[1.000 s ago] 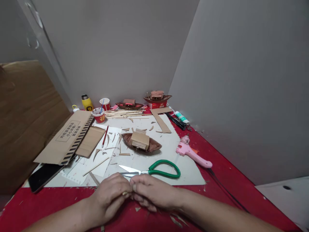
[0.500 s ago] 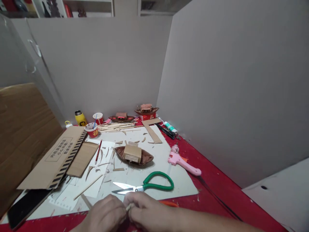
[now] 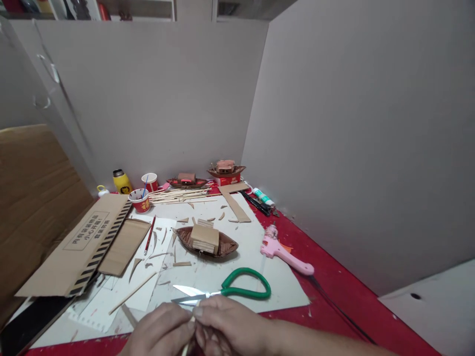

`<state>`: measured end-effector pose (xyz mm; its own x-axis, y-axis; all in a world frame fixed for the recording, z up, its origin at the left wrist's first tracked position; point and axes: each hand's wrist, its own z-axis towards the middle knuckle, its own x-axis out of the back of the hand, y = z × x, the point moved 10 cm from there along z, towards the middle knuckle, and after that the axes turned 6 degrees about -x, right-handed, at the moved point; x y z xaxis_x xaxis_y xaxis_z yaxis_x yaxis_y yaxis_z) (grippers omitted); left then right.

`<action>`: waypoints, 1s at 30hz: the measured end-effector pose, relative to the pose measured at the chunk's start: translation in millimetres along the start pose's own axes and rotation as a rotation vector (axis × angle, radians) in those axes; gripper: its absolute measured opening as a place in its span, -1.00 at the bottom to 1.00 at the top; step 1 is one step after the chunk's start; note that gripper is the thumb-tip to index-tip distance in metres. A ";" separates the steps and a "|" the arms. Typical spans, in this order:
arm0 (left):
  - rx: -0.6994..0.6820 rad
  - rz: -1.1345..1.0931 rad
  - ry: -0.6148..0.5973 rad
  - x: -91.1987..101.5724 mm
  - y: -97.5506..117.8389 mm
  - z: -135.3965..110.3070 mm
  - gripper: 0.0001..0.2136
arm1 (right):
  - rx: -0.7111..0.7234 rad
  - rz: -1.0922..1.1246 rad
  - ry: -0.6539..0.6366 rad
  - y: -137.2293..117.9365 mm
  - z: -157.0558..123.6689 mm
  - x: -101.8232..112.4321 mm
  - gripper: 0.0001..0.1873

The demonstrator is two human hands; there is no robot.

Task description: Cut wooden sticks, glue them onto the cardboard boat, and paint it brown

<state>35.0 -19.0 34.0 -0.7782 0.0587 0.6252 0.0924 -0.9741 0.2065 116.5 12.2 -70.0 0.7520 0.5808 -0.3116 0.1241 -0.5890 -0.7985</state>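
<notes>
My left hand (image 3: 163, 330) and my right hand (image 3: 230, 329) meet at the bottom edge, fingers pinched together on a thin pale wooden stick (image 3: 188, 341) that pokes down between them. Just beyond the hands lie green-handled scissors (image 3: 226, 290), blades pointing left, on a white sheet (image 3: 282, 282). Farther off sits a brown cardboard boat model (image 3: 207, 241) with a tan block on its deck.
A pink glue gun (image 3: 285, 252) lies at the right on the red tablecloth (image 3: 345, 296). Folded cardboard (image 3: 77, 244), a red pencil (image 3: 150, 234), paper cups (image 3: 140, 200), a yellow bottle (image 3: 121, 182), wooden sticks (image 3: 181, 194) and two small boat models (image 3: 226, 170) stand behind. Grey partitions enclose the desk.
The view tilted upward, so the hands now sit lower in the frame. Both hands stay pinched together on the stick; the desk items have not moved.
</notes>
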 end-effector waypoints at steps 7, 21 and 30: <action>0.534 -0.600 0.051 -33.8 -38.8 -43.4 -0.37 | 0.091 -0.072 0.052 -7.5 -1.5 8.4 -0.47; 1.128 -0.881 0.070 -61.1 -50.0 -73.5 -0.38 | 0.079 -0.294 0.005 -8.9 -8.0 -3.7 -0.68; 0.960 -0.817 -0.027 -66.5 -46.2 -57.0 -0.40 | 0.143 -0.255 0.049 -11.1 -5.1 -7.2 -0.76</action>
<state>47.2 9.6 -60.0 -0.8096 0.5827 0.0702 0.0134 -0.1012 0.9948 113.0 11.7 -56.3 0.7389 0.6703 -0.0692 0.2232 -0.3403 -0.9134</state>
